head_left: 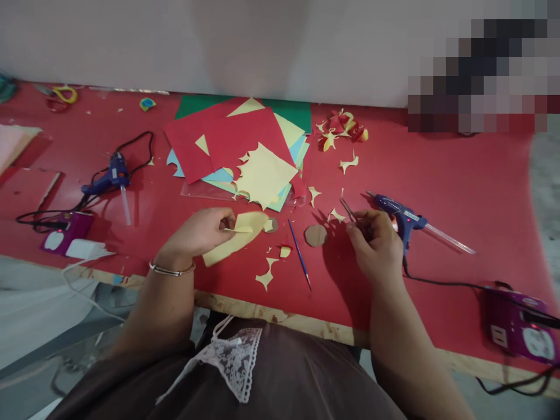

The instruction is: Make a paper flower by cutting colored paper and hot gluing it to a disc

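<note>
My left hand point(205, 233) pinches a piece of yellow paper point(230, 244), which is folded or curled at the grip. Closed around a slim pair of scissors point(349, 211) is my right hand point(377, 242); the blades point up and to the left, and most of the handles are hidden in the fingers. Between the hands lie a brown round disc point(315, 235), a blue thin-handled brush point(300, 254) and a smaller grey disc point(273, 224) beside the paper. Yellow paper scraps point(265, 277) lie near the table's front edge.
Behind the hands is a stack of red paper sheets point(249, 140) and other colours. One blue glue gun point(396, 210) lies right of my right hand, another glue gun point(114, 175) at left. Purple power boxes point(520, 324) with cables sit at both sides. Scissors point(61, 96) lie far left.
</note>
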### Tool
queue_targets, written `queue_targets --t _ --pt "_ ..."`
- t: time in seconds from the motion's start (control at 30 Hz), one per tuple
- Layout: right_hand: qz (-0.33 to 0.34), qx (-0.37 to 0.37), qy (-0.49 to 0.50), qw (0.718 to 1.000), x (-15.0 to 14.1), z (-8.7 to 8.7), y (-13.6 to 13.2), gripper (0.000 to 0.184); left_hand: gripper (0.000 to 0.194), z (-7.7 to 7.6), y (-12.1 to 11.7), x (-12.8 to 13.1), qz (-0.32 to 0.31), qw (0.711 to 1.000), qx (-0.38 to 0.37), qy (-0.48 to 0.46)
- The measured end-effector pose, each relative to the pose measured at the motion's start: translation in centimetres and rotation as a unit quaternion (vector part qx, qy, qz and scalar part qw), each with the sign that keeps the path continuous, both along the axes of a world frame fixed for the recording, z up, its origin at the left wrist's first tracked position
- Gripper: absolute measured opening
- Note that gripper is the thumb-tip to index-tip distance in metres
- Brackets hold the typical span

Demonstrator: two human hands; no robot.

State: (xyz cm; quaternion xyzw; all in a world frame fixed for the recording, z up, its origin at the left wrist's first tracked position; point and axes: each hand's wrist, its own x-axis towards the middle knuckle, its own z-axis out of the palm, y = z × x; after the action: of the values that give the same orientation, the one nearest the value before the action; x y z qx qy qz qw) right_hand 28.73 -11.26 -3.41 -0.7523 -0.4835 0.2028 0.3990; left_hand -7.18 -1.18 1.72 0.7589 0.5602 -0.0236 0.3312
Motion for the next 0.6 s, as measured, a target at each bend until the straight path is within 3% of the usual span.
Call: queue_targets --t 0.07,0.27,0.43,0.6 --pt "0.020 -0.006 0.030 0.999 -0.4 0.2 -0.1 0.027 0.013 0.9 -0.3 0.8 0.010 0.999 -0.015 -0.041" --pt "0.085 -0.005 0.164 0.983 -2.4 1.8 -0.4 0.032 0.013 3.2 0.0 4.6 -0.085 0.980 -0.082 -0.158" --pt "0.144 -0.008 0.239 0.960 -3.0 1.6 -0.9 0.040 0.011 2.3 0.0 7.2 -0.164 0.967 -0.101 -0.165" --pt "0.144 -0.030 0.198 0.969 -2.9 0.8 -1.1 0.031 0.015 1.8 0.1 8.5 -0.205 0.955 -0.117 -0.178"
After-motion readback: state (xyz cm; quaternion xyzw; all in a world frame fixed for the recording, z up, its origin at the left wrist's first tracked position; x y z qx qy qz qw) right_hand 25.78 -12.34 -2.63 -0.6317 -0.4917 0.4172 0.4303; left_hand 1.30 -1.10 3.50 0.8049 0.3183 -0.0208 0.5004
